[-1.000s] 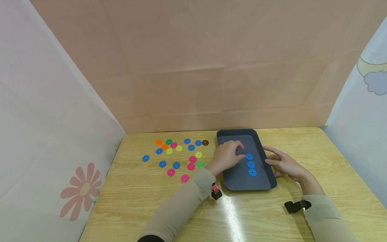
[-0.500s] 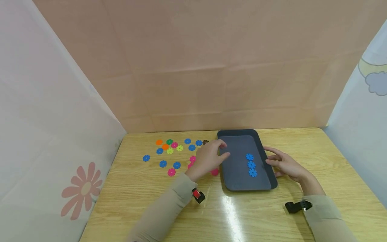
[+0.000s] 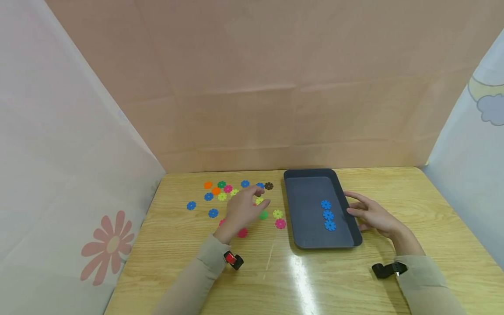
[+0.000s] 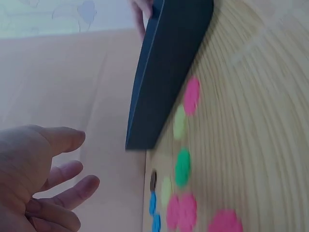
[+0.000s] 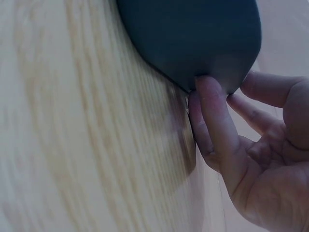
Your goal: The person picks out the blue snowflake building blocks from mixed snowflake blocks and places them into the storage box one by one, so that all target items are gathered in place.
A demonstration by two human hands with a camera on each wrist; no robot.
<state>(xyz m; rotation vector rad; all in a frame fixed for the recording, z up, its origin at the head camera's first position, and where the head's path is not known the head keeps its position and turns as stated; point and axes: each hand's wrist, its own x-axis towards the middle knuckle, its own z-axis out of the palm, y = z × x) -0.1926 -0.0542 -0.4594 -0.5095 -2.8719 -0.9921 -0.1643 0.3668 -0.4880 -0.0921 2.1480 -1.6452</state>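
My left hand (image 3: 244, 210) hovers above the scattered flower-shaped plastic discs, its fingers loosely bent and nothing between them. Beneath and around it lie pink (image 3: 242, 232), light green (image 3: 263, 215) and blue discs (image 3: 213, 213), some partly hidden by the hand. In the left wrist view the fingers (image 4: 72, 193) and thumb are apart. A dark grey tray (image 3: 307, 240) holds three blue discs (image 3: 328, 215) in a column on its right side. My right hand (image 3: 374, 216) touches the tray's right outer wall with spread fingertips; the right wrist view shows fingers (image 5: 215, 108) against that wall.
Between hand and tray lie a yellow disc (image 3: 278, 214) and a pink disc (image 3: 280, 224). Farther back are a brown disc (image 3: 269, 186) and orange discs (image 3: 208, 185). A paper-covered backdrop (image 3: 236, 131) stands at the table's (image 3: 267, 280) rear edge.
My left hand has moved left, from over the tray to above the loose discs, staying empty. Discs beside the tray that it hid have come into view. The right hand stays at the tray.
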